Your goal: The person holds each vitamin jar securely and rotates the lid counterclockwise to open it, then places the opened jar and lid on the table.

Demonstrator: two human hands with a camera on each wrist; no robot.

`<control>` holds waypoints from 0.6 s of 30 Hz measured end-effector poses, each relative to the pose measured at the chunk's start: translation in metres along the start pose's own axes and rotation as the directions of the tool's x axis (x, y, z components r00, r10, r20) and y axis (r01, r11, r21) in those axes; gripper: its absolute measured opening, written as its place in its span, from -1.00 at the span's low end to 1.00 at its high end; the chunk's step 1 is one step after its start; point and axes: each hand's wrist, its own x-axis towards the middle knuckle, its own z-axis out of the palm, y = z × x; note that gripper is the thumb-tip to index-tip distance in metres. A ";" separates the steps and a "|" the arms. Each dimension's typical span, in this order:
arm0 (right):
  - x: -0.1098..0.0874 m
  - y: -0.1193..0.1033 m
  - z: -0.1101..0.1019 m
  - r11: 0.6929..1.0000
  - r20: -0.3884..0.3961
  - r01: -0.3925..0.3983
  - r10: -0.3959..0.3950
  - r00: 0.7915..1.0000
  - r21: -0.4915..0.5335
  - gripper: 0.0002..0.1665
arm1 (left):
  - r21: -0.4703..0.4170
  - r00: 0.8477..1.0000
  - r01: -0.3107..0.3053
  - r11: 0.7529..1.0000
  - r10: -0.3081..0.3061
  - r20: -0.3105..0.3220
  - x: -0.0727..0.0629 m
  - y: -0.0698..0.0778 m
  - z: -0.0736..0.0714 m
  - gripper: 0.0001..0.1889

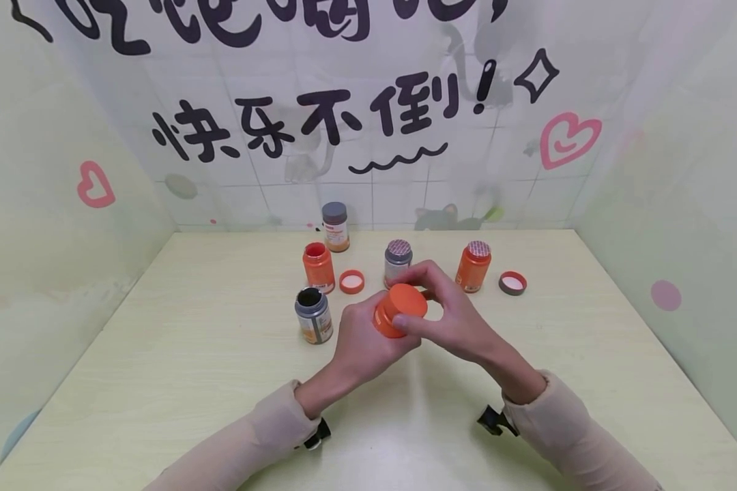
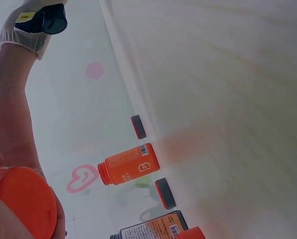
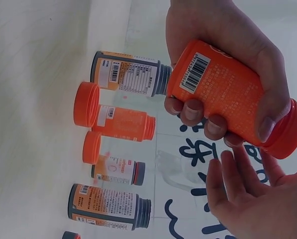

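An orange bottle [image 3: 218,84] with an orange screw cap [image 1: 408,301] is held above the table. My left hand [image 1: 368,341] wraps round its body, with the thumb up near the cap in the right wrist view. On the other side, my right hand [image 1: 454,320] holds the cap between thumb and fingers; several of its fingers stretch out below the cap in the right wrist view. Just beyond the hands stands a grey bottle [image 1: 398,264] with a patterned foil seal. An open grey bottle [image 1: 314,320] stands left of the left hand.
Behind stand an open orange bottle [image 1: 319,269], a capped grey bottle [image 1: 336,228] and a foil-sealed orange bottle [image 1: 474,269]. An orange cap [image 1: 352,281] and a grey cap [image 1: 512,283] lie near them. Another orange cap [image 3: 86,104] and another grey cap [image 2: 165,193] show in the wrist views.
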 end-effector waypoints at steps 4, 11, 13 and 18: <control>0.000 -0.001 0.000 0.998 -0.052 -0.042 0.040 0.998 -0.037 -0.52 | 0.003 1.000 0.005 1.000 -0.005 -0.005 0.000 0.000 -0.001 -0.62; -0.001 -0.001 -0.001 1.000 -0.031 -0.020 0.019 0.999 -0.012 -0.53 | 0.000 1.000 0.003 1.000 -0.003 -0.008 0.000 0.000 -0.001 -0.61; -0.001 0.000 -0.002 1.000 -0.014 -0.009 0.009 1.000 -0.005 -0.52 | 0.004 1.000 0.005 1.000 -0.005 -0.007 0.000 0.000 -0.001 -0.61; -0.001 0.001 -0.003 1.000 0.021 0.028 -0.028 0.999 0.008 -0.49 | 0.006 1.000 0.002 1.000 -0.002 -0.009 0.000 0.000 -0.001 -0.60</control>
